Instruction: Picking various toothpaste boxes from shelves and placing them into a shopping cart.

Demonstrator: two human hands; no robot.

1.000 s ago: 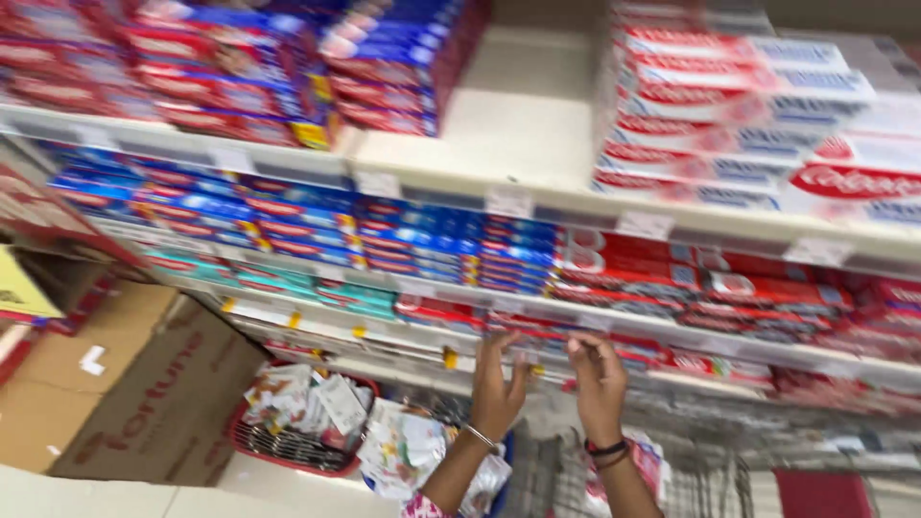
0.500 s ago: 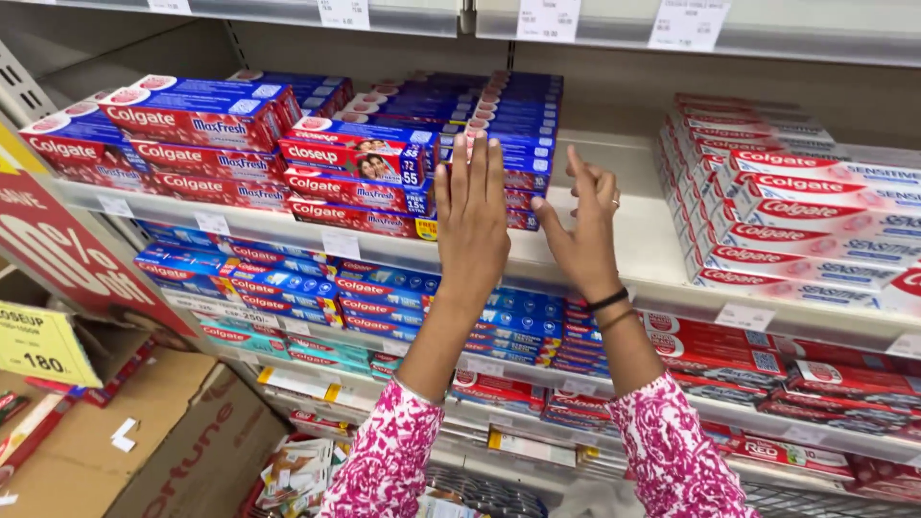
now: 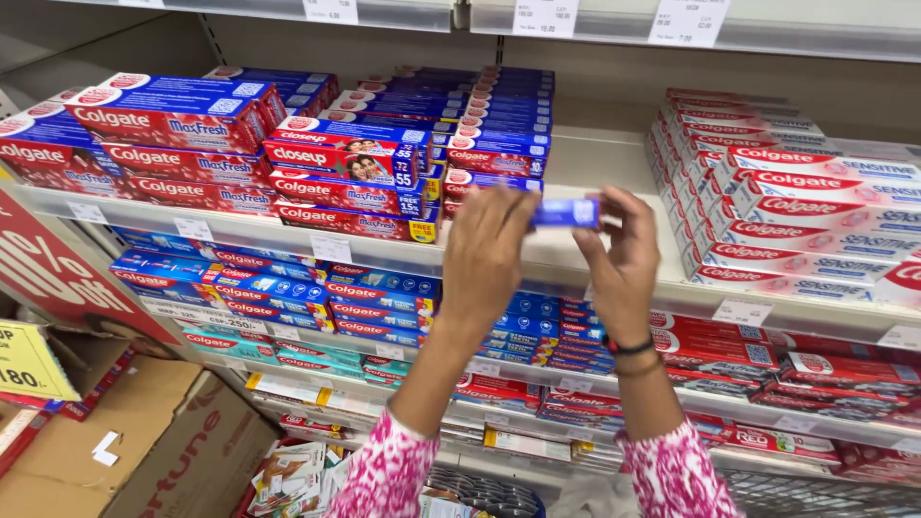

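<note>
Head view: stiff glossy cardboard everywhere, long flat rectangular cartons stacked in rows on pale shelf boards with smooth metal lips. Held up in front of the middle shelf [image 3: 585, 251]: one small blue carton [image 3: 566, 213], slim and box-shaped, blurred, its short face pale, lying level between both hands. Left hand [image 3: 489, 251] at its left end, back to the camera, fingers together and curled over that end. Right hand [image 3: 622, 257] at its right end, thumb and fingertips pinched on it, a dark band and a thin bangle at the wrist. Pink-and-white patterned sleeves below.

Left of the hands, red-and-blue cartons [image 3: 355, 182] piled to the shelf edge, touching one another. Right, red-and-white cartons [image 3: 796, 221] stepped back in a slope. Between these two stacks, a bare strip of shelf board just behind the carton, open to the back wall. Beneath, a lower shelf packed with blue cartons [image 3: 288, 293]; brown corrugated box [image 3: 144, 441] at lower left.
</note>
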